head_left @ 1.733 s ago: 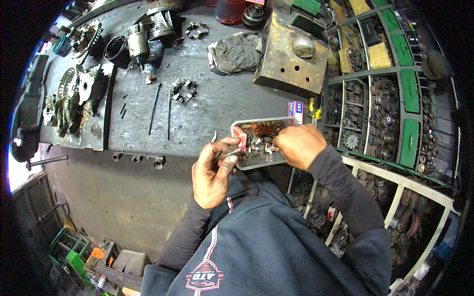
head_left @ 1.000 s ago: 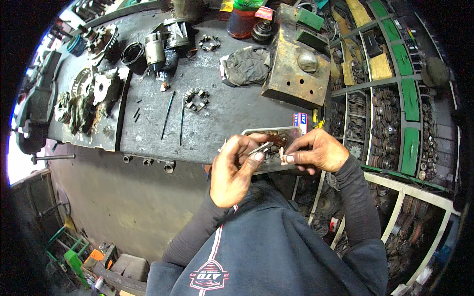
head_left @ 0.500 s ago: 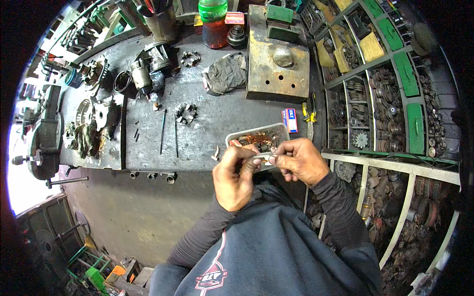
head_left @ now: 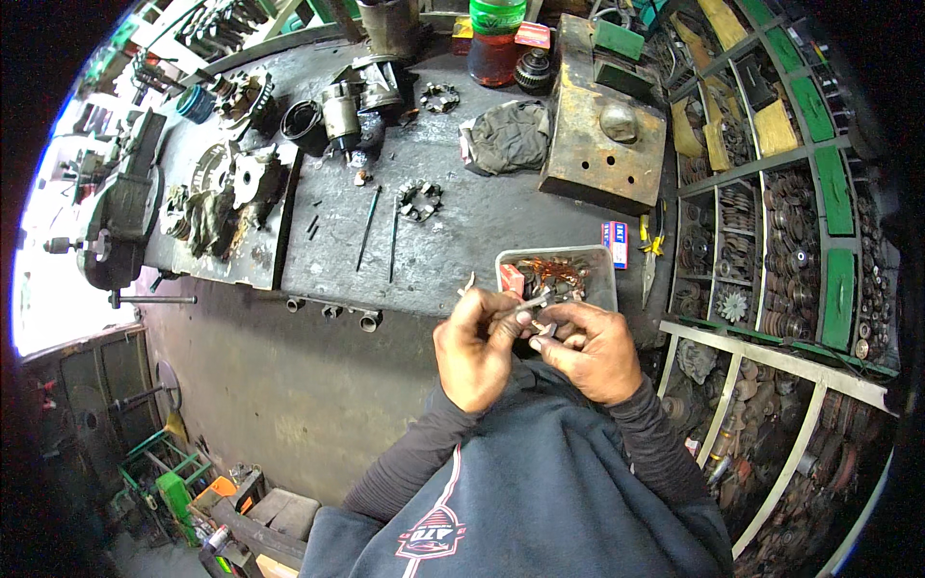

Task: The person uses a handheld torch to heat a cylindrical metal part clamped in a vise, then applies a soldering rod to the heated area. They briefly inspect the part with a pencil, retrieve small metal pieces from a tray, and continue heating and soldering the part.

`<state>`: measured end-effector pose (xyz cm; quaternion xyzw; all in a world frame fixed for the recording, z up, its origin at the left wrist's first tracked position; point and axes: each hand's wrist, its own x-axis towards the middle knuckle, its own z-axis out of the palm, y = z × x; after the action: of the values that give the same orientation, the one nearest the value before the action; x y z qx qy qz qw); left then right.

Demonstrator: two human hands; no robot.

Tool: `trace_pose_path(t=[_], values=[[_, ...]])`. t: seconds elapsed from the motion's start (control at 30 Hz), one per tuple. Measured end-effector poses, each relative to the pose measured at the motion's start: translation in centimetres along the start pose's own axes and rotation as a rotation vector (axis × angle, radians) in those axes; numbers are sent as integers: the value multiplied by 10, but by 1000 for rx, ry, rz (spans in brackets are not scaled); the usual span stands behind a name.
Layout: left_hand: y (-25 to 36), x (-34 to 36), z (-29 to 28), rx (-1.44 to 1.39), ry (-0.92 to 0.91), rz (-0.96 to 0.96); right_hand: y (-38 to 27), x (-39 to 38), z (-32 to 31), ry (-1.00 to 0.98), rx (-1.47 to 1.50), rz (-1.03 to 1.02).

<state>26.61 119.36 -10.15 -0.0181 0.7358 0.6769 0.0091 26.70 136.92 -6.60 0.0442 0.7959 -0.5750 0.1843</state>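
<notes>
My left hand (head_left: 476,353) is closed in a pinch on a small, narrow grey piece (head_left: 536,302), which slants up to the right over the near edge of a clear plastic tub (head_left: 617,292). Close beside it, my right hand (head_left: 599,354) has its fingers curled around a small light-coloured part (head_left: 545,329); the grip hides most of it. Copper-coloured wires (head_left: 559,270) and small metal bits fill the tub, and a small red box (head_left: 511,279) leans inside its left wall. Another small copper-coloured piece (head_left: 469,283) lies on the workbench left of the tub.
Right of the tub are a blue-and-red box (head_left: 614,245) and yellow-handled pliers (head_left: 653,241). A rusty metal block (head_left: 602,135), a grey rag (head_left: 508,137) and a bottle of red liquid (head_left: 494,58) stand farther back. Motor parts (head_left: 341,118) lie leftward; shelves of parts (head_left: 785,222) line the right.
The view has shifted, so the bench appears farther right. Both hands were together at the grey piece; now its end points up and my right fingers sit lower, on a separate small part.
</notes>
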Motion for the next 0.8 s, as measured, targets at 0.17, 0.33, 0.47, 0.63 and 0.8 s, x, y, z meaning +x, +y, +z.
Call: trace_pose_path(t=[0.17,0.33,0.47,0.63,0.8], values=[[-12,16,-39,-543,185,-277,-3,2,7,-1,335,128],[-24,-21,-46,-676,29,-356,1,3,45,-76,222,72],[-42,-44,-51,-704,244,-419,8,8,79,-146,-94,-147],[-63,-47,-89,-700,319,-428,18,22,111,-197,-138,-178],[-75,-25,-132,-702,254,-425,35,43,137,26,-822,-372]])
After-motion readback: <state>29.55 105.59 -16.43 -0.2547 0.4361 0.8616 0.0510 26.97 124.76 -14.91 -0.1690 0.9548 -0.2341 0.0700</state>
